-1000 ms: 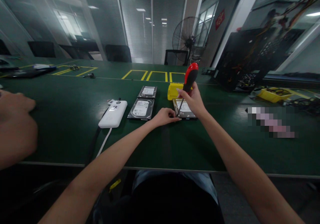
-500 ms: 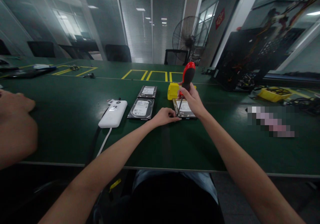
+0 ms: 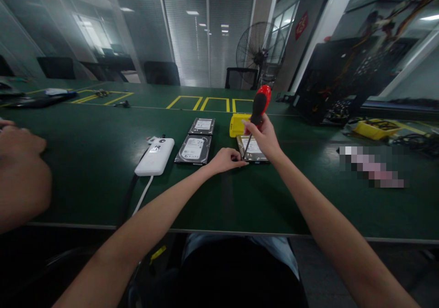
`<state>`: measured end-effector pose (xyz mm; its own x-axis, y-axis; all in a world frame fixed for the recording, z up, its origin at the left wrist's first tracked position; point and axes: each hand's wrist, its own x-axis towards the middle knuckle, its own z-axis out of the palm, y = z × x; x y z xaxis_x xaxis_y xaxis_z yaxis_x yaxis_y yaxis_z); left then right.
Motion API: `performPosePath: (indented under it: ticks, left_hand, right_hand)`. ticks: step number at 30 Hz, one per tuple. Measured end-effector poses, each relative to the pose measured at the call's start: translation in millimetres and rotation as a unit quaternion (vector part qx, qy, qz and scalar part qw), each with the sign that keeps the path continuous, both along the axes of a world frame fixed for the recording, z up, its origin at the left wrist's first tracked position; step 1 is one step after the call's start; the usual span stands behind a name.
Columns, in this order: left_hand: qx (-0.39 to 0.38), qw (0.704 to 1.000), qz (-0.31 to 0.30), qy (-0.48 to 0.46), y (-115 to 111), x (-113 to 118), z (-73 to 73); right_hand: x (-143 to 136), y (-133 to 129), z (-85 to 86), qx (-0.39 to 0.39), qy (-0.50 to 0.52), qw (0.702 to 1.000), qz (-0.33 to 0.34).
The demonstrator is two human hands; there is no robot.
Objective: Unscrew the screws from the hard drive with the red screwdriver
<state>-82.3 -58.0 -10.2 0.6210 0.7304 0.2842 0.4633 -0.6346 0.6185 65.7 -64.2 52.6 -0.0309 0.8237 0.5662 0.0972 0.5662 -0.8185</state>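
My right hand (image 3: 267,137) is closed round the red-and-black handle of a screwdriver (image 3: 261,105). The screwdriver leans to the right, its shaft running down to the near left corner of a hard drive (image 3: 254,151) that lies flat, label up. At that same corner my left hand (image 3: 224,159) grips the drive's edge, fingers curled and thumb along the front. The screwdriver's tip and any screw beneath it are too small to make out. Just behind the drive sits a yellow case (image 3: 237,126), partly hidden by my right hand.
Two more hard drives (image 3: 194,148) lie left of my hands on the green table (image 3: 219,198). Beside them is a white power bank (image 3: 155,157) with a cable. An open computer case (image 3: 329,79) stands at right, near a yellow tray (image 3: 373,129). Another person's hand (image 3: 20,143) rests at far left.
The screwdriver's handle has tipped a little further to the right, and my right hand has turned slightly with it. My left hand and the drive stay put.
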Motion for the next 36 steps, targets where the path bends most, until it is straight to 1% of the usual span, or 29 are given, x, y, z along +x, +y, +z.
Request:
performPosePath:
  ticks: [6, 12, 16, 21, 24, 30, 36]
  left_hand:
    - [0.002, 1.0, 0.001, 0.01, -0.4, -0.1, 1.6]
    - [0.001, 1.0, -0.011, -0.006, -0.2, -1.0, 0.6]
    - [-0.006, 1.0, -0.006, -0.005, 0.1, -0.9, 0.4]
    - [-0.006, 1.0, -0.001, 0.004, 0.0, -1.3, 0.9]
    - [-0.008, 1.0, -0.001, 0.002, 0.0, -1.3, 0.9]
    - [-0.006, 1.0, 0.013, 0.006, 0.6, 0.3, -0.3]
    - [0.005, 1.0, 0.009, -0.007, 0.5, -0.1, -1.7]
  right_hand:
    - [3.5, 2.9, -3.5, 0.009, -0.023, 1.0, -0.019]
    - [5.5, -0.3, -4.0, -0.027, -0.008, 0.999, 0.021]
    - [5.5, 0.7, -3.8, -0.011, -0.021, 1.0, 0.016]
    - [4.4, 2.5, -3.8, -0.006, 0.001, 1.0, 0.014]
    - [2.9, 1.9, -2.9, -0.008, 0.012, 1.0, 0.019]
    - [-0.2, -1.3, 1.0, -0.014, 0.001, 1.0, -0.002]
    - [-1.8, -5.3, 3.7, -0.013, -0.013, 1.0, 0.015]
